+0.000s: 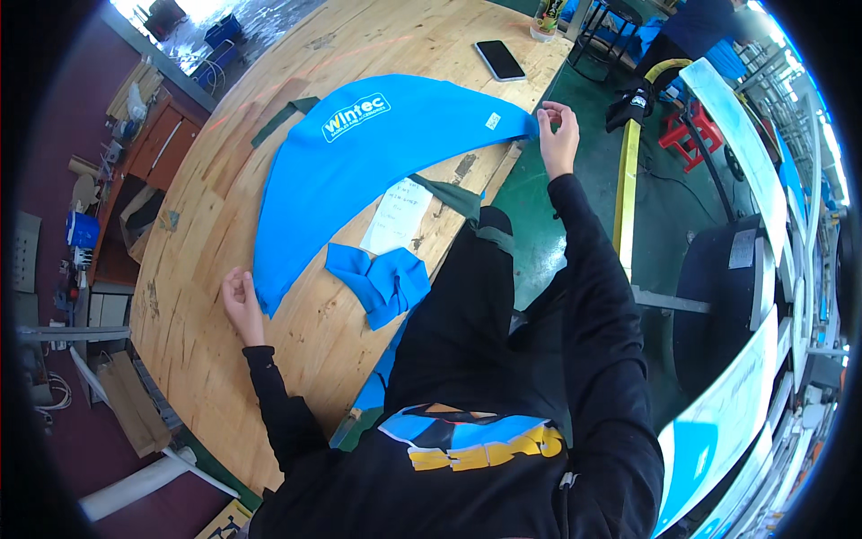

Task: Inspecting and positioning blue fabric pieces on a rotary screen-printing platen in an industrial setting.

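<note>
A bright blue fabric piece (350, 171), curved like a crescent and printed with a white logo, lies across the wooden table (202, 225). At its near left corner, my left hand (242, 310) has curled fingers closed on the edge; the fingertips are partly hidden. Its far right tip is pinched by my right hand (558, 142), just past the table's edge. Dark green strips (283, 119) show from beneath the fabric on its far left side and toward my lap. A crumpled smaller blue cloth (382, 286) rests nearer to me, beside a handwritten paper sheet (395, 218).
A smartphone (499, 60) and a drink cup (544, 22) sit at the table's far right. Beyond the right edge are a yellow metal bar (627, 193), a red stool (690, 139) and a person (705, 31). Shelves with tools (148, 153) stand on the left.
</note>
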A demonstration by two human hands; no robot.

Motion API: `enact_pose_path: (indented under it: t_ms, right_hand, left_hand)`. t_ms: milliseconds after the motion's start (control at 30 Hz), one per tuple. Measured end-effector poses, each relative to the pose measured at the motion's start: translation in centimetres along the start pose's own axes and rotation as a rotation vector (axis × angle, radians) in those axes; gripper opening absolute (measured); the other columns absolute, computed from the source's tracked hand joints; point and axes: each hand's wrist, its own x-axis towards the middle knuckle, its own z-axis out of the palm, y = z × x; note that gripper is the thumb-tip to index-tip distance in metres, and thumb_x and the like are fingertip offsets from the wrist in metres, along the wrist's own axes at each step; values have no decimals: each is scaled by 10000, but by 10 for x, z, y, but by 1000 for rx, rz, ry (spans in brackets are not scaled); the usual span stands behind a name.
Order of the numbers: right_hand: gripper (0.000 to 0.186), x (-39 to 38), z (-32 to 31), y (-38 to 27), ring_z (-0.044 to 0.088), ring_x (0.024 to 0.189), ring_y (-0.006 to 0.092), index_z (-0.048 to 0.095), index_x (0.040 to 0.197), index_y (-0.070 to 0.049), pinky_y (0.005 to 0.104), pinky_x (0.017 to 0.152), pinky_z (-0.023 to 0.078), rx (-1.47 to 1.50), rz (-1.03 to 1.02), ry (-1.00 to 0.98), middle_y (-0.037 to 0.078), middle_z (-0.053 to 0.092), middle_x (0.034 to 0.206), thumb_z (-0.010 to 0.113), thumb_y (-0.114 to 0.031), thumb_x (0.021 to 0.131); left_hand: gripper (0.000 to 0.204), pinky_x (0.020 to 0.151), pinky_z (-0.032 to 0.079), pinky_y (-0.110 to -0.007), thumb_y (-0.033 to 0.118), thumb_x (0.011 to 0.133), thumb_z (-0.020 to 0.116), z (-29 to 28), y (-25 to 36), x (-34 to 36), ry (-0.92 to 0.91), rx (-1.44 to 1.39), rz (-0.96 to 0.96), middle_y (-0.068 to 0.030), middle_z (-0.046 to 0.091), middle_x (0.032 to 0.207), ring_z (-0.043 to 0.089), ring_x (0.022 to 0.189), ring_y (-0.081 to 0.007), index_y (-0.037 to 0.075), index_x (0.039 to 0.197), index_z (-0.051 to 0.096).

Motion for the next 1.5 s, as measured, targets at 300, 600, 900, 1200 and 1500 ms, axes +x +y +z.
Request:
enact_pose_path:
  t_ms: [300,600,900,1200,1500]
  right_hand:
    - [613,-44,-146,-285,561,1138,294,530,1227,23,397,1005,389,1614,-130,-1027,174,601,1194,245,-477,1016]
    - [1230,-94,-283,-287,630,1033,421,540,1143,221,412,894,478,1635,-527,-255,374,583,1120,134,-875,761]
    - [518,-152,-481,-197,661,917,252,682,1006,-3,435,918,438,936,-508,-127,112,702,936,346,-397,1018]
    - [367,-363,-547,-44,501,1198,329,564,1254,-38,409,982,395,-1407,1036,349,151,497,1343,557,-189,920]
    - [131,-338,-546,-46,551,983,280,557,968,-27,367,849,421,-1089,1096,555,111,581,984,605,-79,857]
  left_hand:
    - [168,894,394,-403,139,887,580,85,169,-22,-102,151,744,-99,622,1026,561,1001,-290,62,1028,629]
    - [93,896,390,-387,98,810,632,251,333,-120,-642,-274,1148,-39,616,1006,552,1028,-259,103,900,656]
    - [139,898,413,-395,176,853,576,447,444,-268,-1104,-516,1398,-56,593,1056,535,1031,-273,95,958,619]
    - [499,1056,341,-459,288,932,478,604,460,-322,-934,40,1489,-203,431,1404,436,1262,-372,14,1348,446]
    - [174,845,394,-442,184,814,630,575,490,-352,-935,-104,1278,-100,619,974,562,978,-306,85,951,586]
